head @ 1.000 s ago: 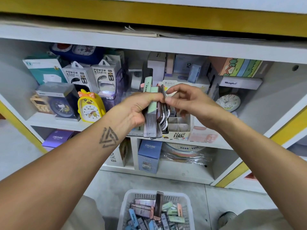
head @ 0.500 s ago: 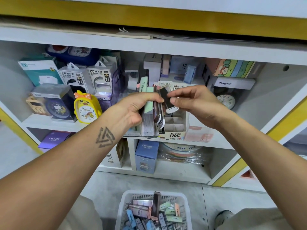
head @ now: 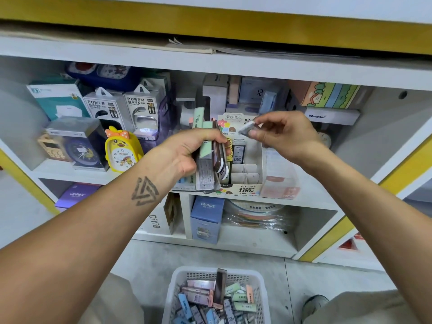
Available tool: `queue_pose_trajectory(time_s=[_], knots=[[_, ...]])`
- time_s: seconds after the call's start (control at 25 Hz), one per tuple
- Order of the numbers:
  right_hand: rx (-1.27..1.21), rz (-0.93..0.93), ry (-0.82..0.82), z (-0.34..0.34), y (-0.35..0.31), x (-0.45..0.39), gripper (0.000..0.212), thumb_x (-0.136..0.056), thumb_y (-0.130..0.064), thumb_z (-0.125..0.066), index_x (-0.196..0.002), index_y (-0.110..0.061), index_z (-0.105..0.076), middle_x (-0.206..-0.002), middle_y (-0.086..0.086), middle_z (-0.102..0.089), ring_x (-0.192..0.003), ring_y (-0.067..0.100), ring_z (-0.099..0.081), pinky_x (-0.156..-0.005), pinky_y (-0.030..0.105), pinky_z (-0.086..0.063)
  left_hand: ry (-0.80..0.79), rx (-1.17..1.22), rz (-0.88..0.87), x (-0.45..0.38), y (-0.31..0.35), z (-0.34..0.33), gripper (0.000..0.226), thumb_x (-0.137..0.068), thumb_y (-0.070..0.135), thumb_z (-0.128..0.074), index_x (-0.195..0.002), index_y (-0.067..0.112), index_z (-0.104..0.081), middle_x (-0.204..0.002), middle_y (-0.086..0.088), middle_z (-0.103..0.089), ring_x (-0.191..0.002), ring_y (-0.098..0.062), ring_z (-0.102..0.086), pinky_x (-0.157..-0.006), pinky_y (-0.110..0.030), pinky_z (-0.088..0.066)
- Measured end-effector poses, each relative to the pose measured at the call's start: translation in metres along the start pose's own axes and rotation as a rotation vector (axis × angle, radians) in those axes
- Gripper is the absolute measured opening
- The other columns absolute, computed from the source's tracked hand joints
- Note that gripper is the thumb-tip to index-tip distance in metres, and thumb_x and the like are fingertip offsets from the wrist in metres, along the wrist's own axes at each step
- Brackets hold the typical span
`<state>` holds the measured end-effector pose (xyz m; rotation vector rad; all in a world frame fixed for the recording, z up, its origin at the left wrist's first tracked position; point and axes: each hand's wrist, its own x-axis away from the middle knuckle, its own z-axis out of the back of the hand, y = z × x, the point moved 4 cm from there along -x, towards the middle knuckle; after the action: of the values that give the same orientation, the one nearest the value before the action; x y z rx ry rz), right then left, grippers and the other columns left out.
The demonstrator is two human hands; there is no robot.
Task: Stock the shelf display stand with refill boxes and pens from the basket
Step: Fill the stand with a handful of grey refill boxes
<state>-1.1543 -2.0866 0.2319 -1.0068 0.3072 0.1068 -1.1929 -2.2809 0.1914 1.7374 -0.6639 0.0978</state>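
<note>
Head view: the left hand (head: 184,153) grips a fan of refill boxes (head: 208,160) in front of the display stand (head: 245,183). The right hand (head: 280,134) pinches a single box (head: 247,128), blurred, above the stand. One box appears slotted; most compartments are empty and the basket (head: 177,291) remains well filled, so stocking is at an early stage. Legible: "0.7", "100", "POWER BANK", "CRUHRE".

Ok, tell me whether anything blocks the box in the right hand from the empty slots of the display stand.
Nothing visible does. The right hand holds a small box above the display stand, whose slots lie open below. The left hand's stack stays off to the left.
</note>
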Motion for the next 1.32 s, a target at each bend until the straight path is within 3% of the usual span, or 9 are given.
queue_pose_trajectory(time_s=[0.16,0.24,0.36,0.56,0.88,1.08,1.16,1.24,1.32], knots=[[0.046,-0.022,0.074,-0.005,0.009,-0.006,0.007,-0.084,-0.019,-0.079,-0.084,-0.019,-0.072,-0.082,0.005,-0.071,-0.068,0.015,-0.064,-0.076,0.041,-0.060,-0.021,0.003,0.001,0.000,-0.001,-0.002,0.007,-0.080,-0.003,-0.067,-0.079,0.001,-0.071,-0.072,-0.010,-0.073,-0.062,-0.020,-0.072,-0.062,-0.037,-0.060],[0.157,-0.027,0.048,-0.012,0.018,-0.010,0.007,-0.089,-0.014,-0.074,-0.089,-0.015,-0.067,-0.079,0.006,-0.071,-0.068,0.018,-0.070,-0.077,0.047,-0.060,-0.024,0.005,-0.002,-0.001,-0.001,-0.002,0.007,-0.080,-0.004,-0.066,-0.080,0.002,-0.071,-0.073,-0.011,-0.073,-0.063,-0.020,-0.072,-0.063,-0.037,-0.060],[0.321,0.058,0.029,-0.021,0.022,-0.010,0.028,-0.093,-0.010,-0.066,-0.104,-0.029,-0.050,-0.078,-0.002,-0.067,-0.066,0.010,-0.070,-0.072,0.043,-0.060,-0.026,0.006,-0.001,0.000,-0.002,-0.001,0.007,-0.081,-0.004,-0.066,-0.080,0.001,-0.070,-0.075,-0.011,-0.073,-0.063,-0.021,-0.072,-0.064,-0.038,-0.060],[0.526,0.214,-0.060,-0.037,0.029,-0.011,0.028,-0.098,-0.013,-0.055,-0.114,-0.028,-0.039,-0.081,0.007,-0.067,-0.075,0.028,-0.066,-0.069,0.048,-0.057,-0.030,0.011,0.004,0.000,-0.001,0.005,0.008,-0.082,-0.004,-0.066,-0.088,0.001,-0.068,-0.076,-0.011,-0.073,-0.064,-0.022,-0.073,-0.065,-0.039,-0.060],[0.569,0.162,-0.011,-0.040,0.036,-0.014,0.020,-0.100,-0.019,-0.050,-0.117,-0.025,-0.041,-0.079,0.008,-0.067,-0.072,0.032,-0.063,-0.067,0.046,-0.055,-0.032,-0.015,-0.008,0.001,-0.001,0.010,0.006,-0.081,-0.003,-0.067,-0.084,0.002,-0.069,-0.078,-0.012,-0.073,-0.066,-0.022,-0.073,-0.057,-0.037,-0.061],[0.702,0.213,-0.030,-0.041,0.025,-0.010,0.018,-0.100,-0.016,-0.052,-0.109,-0.015,-0.067,-0.100,0.006,-0.072,-0.091,0.029,-0.064,-0.077,0.042,-0.053,-0.043,-0.008,-0.007,0.000,-0.003,0.005,0.006,-0.082,-0.005,-0.065,-0.082,0.001,-0.068,-0.075,-0.012,-0.073,-0.065,-0.023,-0.073,-0.065,-0.040,-0.060],[0.535,0.144,-0.029,-0.043,0.015,-0.010,0.015,-0.098,-0.019,-0.059,-0.103,-0.015,-0.073,-0.096,0.000,-0.072,-0.081,0.018,-0.063,-0.077,0.035,-0.052,-0.052,-0.014,-0.001,-0.001,-0.003,0.005,0.006,-0.082,-0.004,-0.066,-0.082,0.000,-0.069,-0.075,-0.013,-0.073,-0.065,-0.023,-0.073,-0.069,-0.043,-0.059],[0.054,-0.065,-0.144,-0.046,0.006,-0.008,0.012,-0.094,-0.026,-0.068,-0.097,-0.014,-0.071,-0.080,0.005,-0.070,-0.062,0.017,-0.061,-0.063,0.033,-0.052,-0.056,-0.005,0.000,-0.001,-0.003,0.004,0.007,-0.081,-0.004,-0.066,-0.083,0.001,-0.069,-0.074,-0.015,-0.072,-0.065,-0.025,-0.072,-0.070,-0.045,-0.059],[-0.186,-0.175,-0.314,-0.049,0.000,0.000,0.038,-0.081,-0.041,-0.079,-0.103,-0.014,-0.064,-0.083,0.016,-0.069,-0.057,0.020,-0.062,-0.051,0.031,-0.050,-0.049,0.026,-0.003,-0.001,-0.002,0.003,0.009,-0.081,-0.004,-0.065,-0.086,0.002,-0.069,-0.075,-0.015,-0.072,-0.064,-0.026,-0.071,-0.067,-0.044,-0.060]])
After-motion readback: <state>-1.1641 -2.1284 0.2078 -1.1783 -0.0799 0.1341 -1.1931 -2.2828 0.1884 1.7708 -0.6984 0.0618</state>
